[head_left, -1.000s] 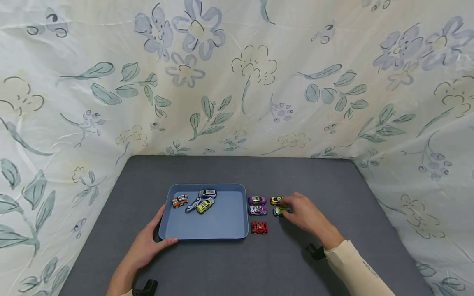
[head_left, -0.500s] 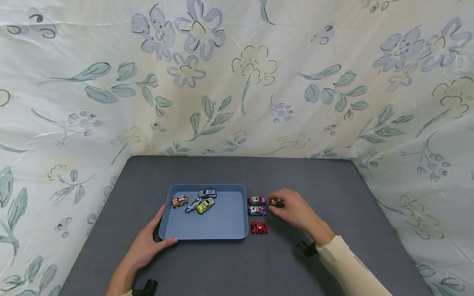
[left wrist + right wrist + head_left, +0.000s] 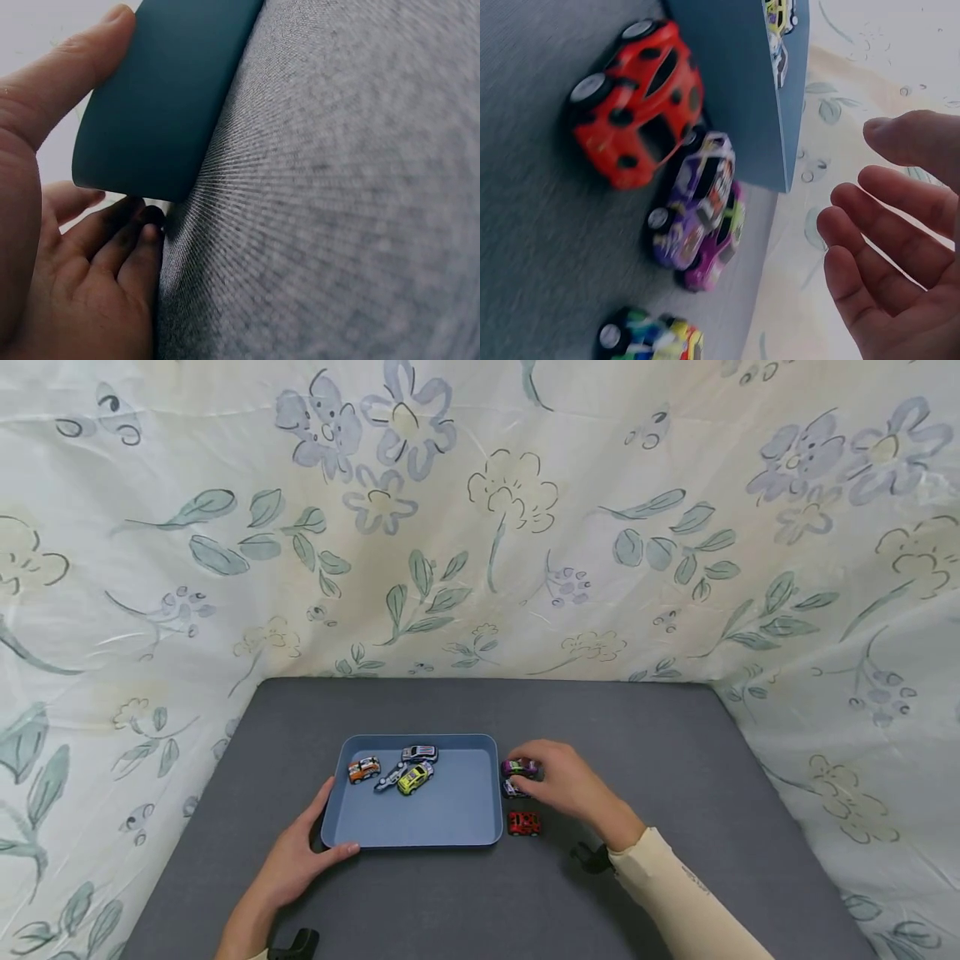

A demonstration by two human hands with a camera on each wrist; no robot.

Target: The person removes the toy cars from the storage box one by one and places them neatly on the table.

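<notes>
My left hand rests at the near left corner of the blue tray, fingers along its side and thumb at its front edge. In the left wrist view the thumb touches the tray wall and the other fingers are straight. My right hand hovers with spread fingers around the magenta toy car and the purple-and-white toy car. The right wrist view shows that hand holding nothing, apart from the cars. Nearer me sits a red, black-spotted toy car.
Inside the tray lie an orange toy car, a silver one, a yellow one and a pale one. Green-and-yellow toy car bodies show low in the right wrist view. Floral cloth rises behind the grey table.
My right hand has moved left, from the yellow and green cars to the magenta and purple-and-white ones. The left hand and the tray have stayed put.
</notes>
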